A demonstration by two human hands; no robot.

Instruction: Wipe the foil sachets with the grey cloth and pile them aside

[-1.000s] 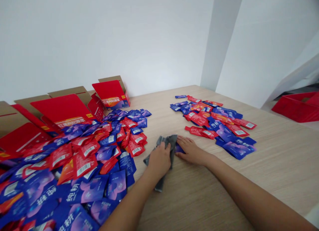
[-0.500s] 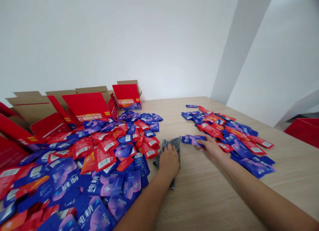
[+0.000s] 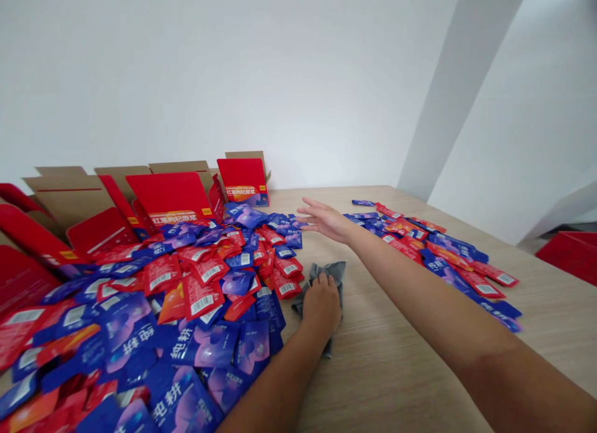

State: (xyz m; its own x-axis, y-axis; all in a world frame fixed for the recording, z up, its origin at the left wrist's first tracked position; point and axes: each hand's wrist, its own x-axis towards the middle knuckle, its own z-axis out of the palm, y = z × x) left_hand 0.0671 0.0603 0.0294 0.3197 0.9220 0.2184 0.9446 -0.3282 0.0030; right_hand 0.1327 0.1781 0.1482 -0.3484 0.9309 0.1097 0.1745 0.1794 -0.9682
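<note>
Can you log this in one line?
left hand: on crumpled grey cloth | right hand: open, empty | flat red and blue packets: piled both sides

Pale wood-grain table: large pouch heap left, smaller pouch spread right, grey cloth between, red boxes behind heap.

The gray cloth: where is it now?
In the head view, the gray cloth lies on the table under the left hand, right of the large packet pile.
</note>
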